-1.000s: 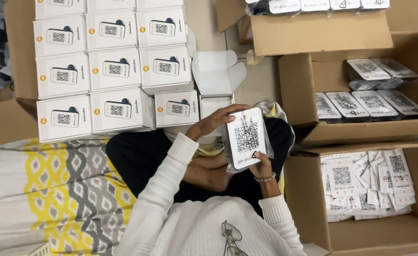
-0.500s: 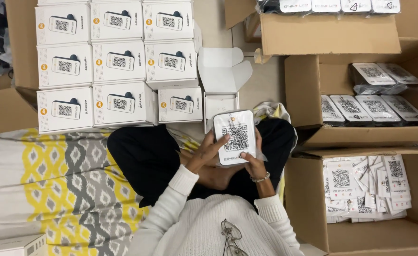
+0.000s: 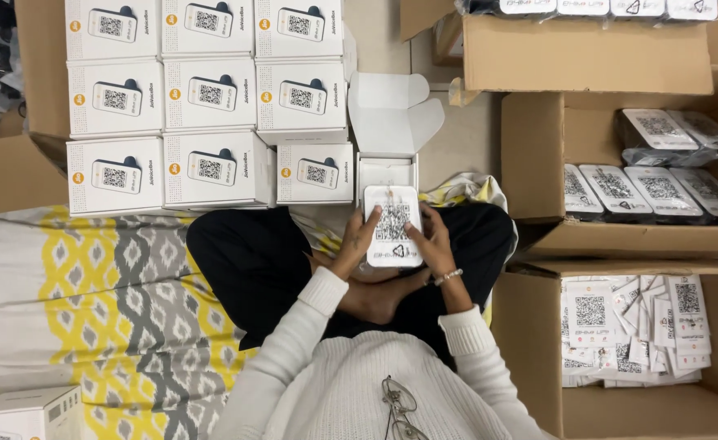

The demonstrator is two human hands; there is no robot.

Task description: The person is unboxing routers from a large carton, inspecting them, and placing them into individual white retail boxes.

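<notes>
Two hands, left hand [image 3: 357, 244] and right hand [image 3: 438, 244], clasp a white device [image 3: 392, 224] above an open box [image 3: 386, 171]; keeping it level should seat it squarely.

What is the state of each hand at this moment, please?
Left hand: closed on the left edge of the white coded device.
Right hand: closed on the right edge of the same device.

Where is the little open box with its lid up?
In the head view, the open white box sits centre, just beyond the device held in both hands, right of the closed white boxes.
</notes>
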